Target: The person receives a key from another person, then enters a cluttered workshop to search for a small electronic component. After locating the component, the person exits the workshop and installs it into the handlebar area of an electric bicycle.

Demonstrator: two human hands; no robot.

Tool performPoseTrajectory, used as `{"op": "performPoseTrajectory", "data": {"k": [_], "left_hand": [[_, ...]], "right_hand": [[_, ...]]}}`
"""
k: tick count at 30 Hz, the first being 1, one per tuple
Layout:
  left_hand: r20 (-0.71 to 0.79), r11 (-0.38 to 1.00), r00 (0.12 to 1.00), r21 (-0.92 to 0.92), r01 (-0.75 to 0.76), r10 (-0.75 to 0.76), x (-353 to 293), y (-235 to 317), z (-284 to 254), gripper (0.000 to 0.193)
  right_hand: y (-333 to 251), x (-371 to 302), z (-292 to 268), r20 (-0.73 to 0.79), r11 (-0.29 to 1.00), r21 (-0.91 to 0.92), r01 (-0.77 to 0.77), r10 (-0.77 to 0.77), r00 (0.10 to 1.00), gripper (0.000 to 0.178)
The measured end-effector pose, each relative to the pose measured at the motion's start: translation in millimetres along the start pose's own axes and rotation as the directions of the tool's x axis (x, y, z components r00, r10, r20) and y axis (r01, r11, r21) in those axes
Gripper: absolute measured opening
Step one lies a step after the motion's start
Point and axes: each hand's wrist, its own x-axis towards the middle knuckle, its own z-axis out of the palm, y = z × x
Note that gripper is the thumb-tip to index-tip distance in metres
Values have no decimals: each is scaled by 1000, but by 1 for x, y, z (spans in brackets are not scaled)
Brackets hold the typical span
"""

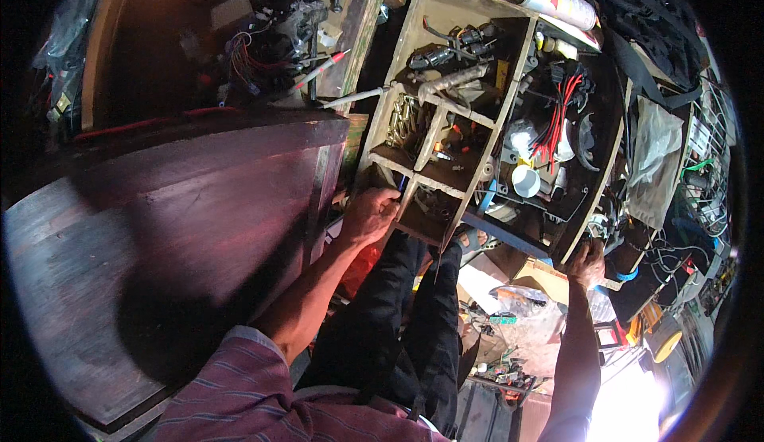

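Note:
My left hand (372, 216) is closed at the near left corner of a wooden drawer (454, 109) split into compartments. Its fingers curl over the front edge, and what lies beneath them is partly hidden. A thin blue piece (402, 182) shows just beyond the fingertips. Brass-coloured parts (407, 118) fill one compartment; a grey pipe-like piece (455, 81) lies across the large far one. Off to the right, my right hand (586, 264) grips the near end of a second wooden drawer (590, 218), which holds black parts, red wires (562, 116) and a white cup (525, 180).
A dark reddish wooden panel (207, 203) fills the left side. Behind it sits an open drawer with tangled wires (253, 58) and a red-tipped tool (322, 70). A spray can (551, 0) lies at the far right. Cardboard (543, 281) and loose parts clutter the floor.

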Motion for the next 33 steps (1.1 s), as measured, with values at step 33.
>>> {"op": "performPoseTrajectory", "data": {"k": [33], "left_hand": [[-230, 937, 912, -4, -349, 339, -39, 28, -2, 32]], "right_hand": [[20, -1, 4, 90, 996, 51, -71, 66, 994, 34]]}}
